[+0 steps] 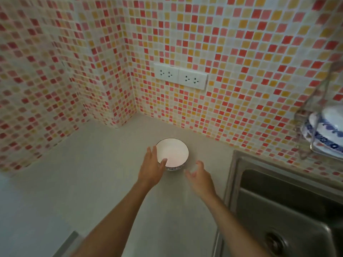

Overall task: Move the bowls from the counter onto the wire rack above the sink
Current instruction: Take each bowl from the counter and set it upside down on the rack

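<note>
One white bowl (172, 153) with a dark rim stands upright on the grey counter (92, 182), near the tiled back wall (241, 52) and to the left of the steel sink (287, 210). The left hand (151, 168) is open, its fingers at the bowl's left rim, thumb tip over the near edge; no grip is closed yet. The right hand (199, 178) is open and motion-blurred, just beside the bowl on its near right, not touching it. The step in hand appears to be the pickup. Recommended: seat both hands on opposite sides, thumbs over the rim, lift level, then carry right toward the wire rack (315, 108), where blue-patterned dishes (326, 130) already sit. Check for free space before lowering.
</note>
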The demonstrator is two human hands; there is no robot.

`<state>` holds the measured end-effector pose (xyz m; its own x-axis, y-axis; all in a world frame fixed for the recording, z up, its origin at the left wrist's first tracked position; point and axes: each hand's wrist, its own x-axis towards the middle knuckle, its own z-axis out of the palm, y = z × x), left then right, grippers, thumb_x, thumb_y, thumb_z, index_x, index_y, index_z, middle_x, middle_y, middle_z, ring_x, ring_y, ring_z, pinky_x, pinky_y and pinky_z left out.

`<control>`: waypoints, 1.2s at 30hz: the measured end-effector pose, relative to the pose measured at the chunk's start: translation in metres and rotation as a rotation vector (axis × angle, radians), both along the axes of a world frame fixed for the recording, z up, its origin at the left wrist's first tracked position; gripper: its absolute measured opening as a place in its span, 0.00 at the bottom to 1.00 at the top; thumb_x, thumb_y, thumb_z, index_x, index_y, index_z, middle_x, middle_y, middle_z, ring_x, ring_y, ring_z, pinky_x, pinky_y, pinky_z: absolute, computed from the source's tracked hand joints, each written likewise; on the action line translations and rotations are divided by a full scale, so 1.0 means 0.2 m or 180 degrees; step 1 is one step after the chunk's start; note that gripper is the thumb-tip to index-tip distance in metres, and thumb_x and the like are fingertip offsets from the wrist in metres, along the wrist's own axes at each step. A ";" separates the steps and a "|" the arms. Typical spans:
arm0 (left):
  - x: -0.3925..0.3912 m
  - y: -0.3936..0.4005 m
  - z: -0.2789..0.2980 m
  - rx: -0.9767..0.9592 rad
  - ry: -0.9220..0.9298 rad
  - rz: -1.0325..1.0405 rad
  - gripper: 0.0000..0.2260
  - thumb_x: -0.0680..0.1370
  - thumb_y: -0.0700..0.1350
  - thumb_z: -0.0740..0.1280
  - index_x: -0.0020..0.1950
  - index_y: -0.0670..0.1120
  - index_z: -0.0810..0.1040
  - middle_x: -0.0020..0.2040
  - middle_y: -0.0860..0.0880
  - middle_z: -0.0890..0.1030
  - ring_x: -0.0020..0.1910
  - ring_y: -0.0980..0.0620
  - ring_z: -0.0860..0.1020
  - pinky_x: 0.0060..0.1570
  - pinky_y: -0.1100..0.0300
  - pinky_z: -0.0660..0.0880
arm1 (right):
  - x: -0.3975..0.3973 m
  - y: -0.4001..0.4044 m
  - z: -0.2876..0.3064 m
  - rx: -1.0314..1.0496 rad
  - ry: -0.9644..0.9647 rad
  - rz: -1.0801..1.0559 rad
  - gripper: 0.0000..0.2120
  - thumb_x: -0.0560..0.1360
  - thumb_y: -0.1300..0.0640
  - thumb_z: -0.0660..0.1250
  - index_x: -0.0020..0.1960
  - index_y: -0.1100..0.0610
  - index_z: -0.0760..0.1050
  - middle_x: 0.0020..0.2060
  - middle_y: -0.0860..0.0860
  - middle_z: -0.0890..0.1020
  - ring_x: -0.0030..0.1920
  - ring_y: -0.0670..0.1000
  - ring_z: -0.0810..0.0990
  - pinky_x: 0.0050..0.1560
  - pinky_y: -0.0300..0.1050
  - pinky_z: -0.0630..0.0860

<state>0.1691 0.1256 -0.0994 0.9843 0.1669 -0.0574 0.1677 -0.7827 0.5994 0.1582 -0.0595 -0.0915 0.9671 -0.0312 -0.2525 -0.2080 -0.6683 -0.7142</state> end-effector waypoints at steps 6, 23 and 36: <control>0.20 0.04 -0.12 -0.0964 0.0514 0.0721 0.29 0.80 0.50 0.59 0.75 0.36 0.54 0.74 0.36 0.61 0.73 0.41 0.60 0.68 0.54 0.58 | 0.09 0.14 -0.16 0.0235 0.0524 -0.0381 0.34 0.76 0.42 0.65 0.75 0.57 0.59 0.60 0.58 0.80 0.63 0.59 0.76 0.58 0.47 0.71; 0.23 -0.03 -0.20 -0.1576 0.0862 0.0763 0.18 0.74 0.36 0.52 0.64 0.47 0.57 0.52 0.44 0.72 0.52 0.37 0.76 0.53 0.39 0.76 | 0.14 0.17 -0.16 0.0341 0.0582 -0.0863 0.18 0.78 0.53 0.61 0.64 0.61 0.69 0.59 0.59 0.79 0.58 0.61 0.77 0.48 0.46 0.71; -0.25 -0.41 0.14 -0.3017 0.1073 0.0099 0.23 0.76 0.37 0.54 0.66 0.56 0.57 0.61 0.44 0.69 0.53 0.43 0.75 0.40 0.55 0.77 | -0.46 -0.21 0.15 0.0434 0.0105 -0.1412 0.23 0.77 0.56 0.62 0.71 0.54 0.66 0.63 0.52 0.78 0.60 0.54 0.77 0.52 0.43 0.76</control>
<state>0.1197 0.0429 -0.0710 0.8881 -0.0667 -0.4547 0.4557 0.0003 0.8901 0.0661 -0.1006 -0.0613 0.8591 -0.4045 -0.3135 -0.4768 -0.4101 -0.7775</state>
